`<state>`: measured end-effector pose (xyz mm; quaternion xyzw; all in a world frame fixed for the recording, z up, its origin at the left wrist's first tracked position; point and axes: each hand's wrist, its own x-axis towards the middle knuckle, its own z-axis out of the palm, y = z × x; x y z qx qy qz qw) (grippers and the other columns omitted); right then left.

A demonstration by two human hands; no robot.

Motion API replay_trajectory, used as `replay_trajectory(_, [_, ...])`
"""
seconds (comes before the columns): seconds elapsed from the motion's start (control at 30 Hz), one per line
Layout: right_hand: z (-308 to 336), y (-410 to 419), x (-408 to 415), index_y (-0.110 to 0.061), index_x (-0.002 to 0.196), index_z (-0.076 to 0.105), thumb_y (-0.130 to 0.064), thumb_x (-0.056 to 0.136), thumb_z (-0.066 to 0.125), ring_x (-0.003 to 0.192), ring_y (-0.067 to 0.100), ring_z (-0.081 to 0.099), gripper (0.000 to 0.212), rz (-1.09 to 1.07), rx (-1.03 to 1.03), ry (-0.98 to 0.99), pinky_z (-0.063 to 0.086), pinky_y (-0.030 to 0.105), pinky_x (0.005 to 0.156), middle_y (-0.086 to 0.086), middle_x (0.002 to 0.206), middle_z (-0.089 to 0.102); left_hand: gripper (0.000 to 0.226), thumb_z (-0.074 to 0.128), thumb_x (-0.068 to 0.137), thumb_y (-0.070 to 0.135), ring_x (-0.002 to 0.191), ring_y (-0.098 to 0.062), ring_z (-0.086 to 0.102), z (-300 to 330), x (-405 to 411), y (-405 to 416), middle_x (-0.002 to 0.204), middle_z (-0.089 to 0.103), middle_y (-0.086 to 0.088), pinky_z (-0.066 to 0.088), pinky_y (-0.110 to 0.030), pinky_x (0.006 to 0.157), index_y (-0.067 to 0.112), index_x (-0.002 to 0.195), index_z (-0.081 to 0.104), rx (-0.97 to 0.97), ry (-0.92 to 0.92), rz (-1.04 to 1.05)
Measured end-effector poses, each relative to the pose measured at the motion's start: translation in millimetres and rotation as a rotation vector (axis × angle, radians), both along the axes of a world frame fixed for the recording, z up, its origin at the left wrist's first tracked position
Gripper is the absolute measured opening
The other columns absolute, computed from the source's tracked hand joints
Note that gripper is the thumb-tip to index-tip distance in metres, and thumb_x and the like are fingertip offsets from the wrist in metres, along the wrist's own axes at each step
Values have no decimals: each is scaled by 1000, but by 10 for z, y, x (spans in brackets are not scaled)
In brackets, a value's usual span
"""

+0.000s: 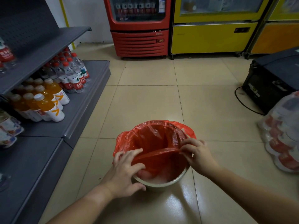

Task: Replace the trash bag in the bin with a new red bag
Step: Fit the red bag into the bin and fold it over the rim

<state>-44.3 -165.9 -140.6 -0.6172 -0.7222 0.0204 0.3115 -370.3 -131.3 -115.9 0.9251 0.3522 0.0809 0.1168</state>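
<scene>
The red bag (155, 139) sits in the bin (161, 183) on the floor, folded over the far rim; both hands, left (127, 172) and right (199, 156), pinch its near edge, not yet hooked over the near rim.

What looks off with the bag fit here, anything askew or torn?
No tear shows. The red bag is only half fitted: it folds over the far rim of the bin, but its near edge stretches across the opening between the left hand and right hand, leaving the near rim bare.
</scene>
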Motion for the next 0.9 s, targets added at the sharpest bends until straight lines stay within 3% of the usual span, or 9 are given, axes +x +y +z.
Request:
replay_trajectory(0.1, [16,-91,33,-17,84,73,-27,82,69,90,14,66,11,86,-19,53,50,24,81,-2,101,71,60,64,64,78,138,-9,29,31,42,9,163,17,5,11,-47,116,41,111,68,-65,4,45])
replay_trajectory(0.23, [38,-238,86,-12,83,72,-25,85,64,90,11,65,15,133,-3,108,43,6,87,1,101,72,58,68,67,70,141,-13,29,38,72,33,162,18,13,13,-45,119,41,118,64,-131,-17,125])
replay_trajectory(0.33, [28,-350,118,-15,86,70,-26,87,63,94,11,67,14,162,25,127,47,11,89,0,105,71,65,76,67,61,141,-20,30,44,73,60,152,31,18,21,-45,119,39,124,55,-165,-89,190])
replay_trajectory(0.47, [-51,-457,120,-19,93,66,-27,91,62,105,12,65,9,220,92,128,49,21,96,0,112,68,79,84,67,51,132,-14,34,15,67,49,133,30,27,31,-42,116,36,134,44,-240,-149,237])
replay_trajectory(0.7, [-225,-532,165,-12,95,69,-19,88,67,103,21,66,10,230,152,92,54,39,88,1,112,66,38,81,71,35,99,-7,55,-243,-22,48,104,49,21,48,-24,92,32,102,60,-18,-383,133])
replay_trajectory(0.83, [-256,-562,198,-14,94,68,-21,88,66,97,22,65,9,223,193,29,52,40,85,-1,109,65,10,68,82,31,86,-9,57,-352,-106,54,88,64,9,46,-25,83,25,90,68,126,-423,67])
replay_trajectory(0.9, [-253,-567,206,-13,93,69,-21,89,66,96,21,65,10,219,203,14,51,39,86,-2,108,65,6,64,87,26,84,-11,57,-361,-131,55,85,67,5,41,-18,85,23,88,69,163,-429,12])
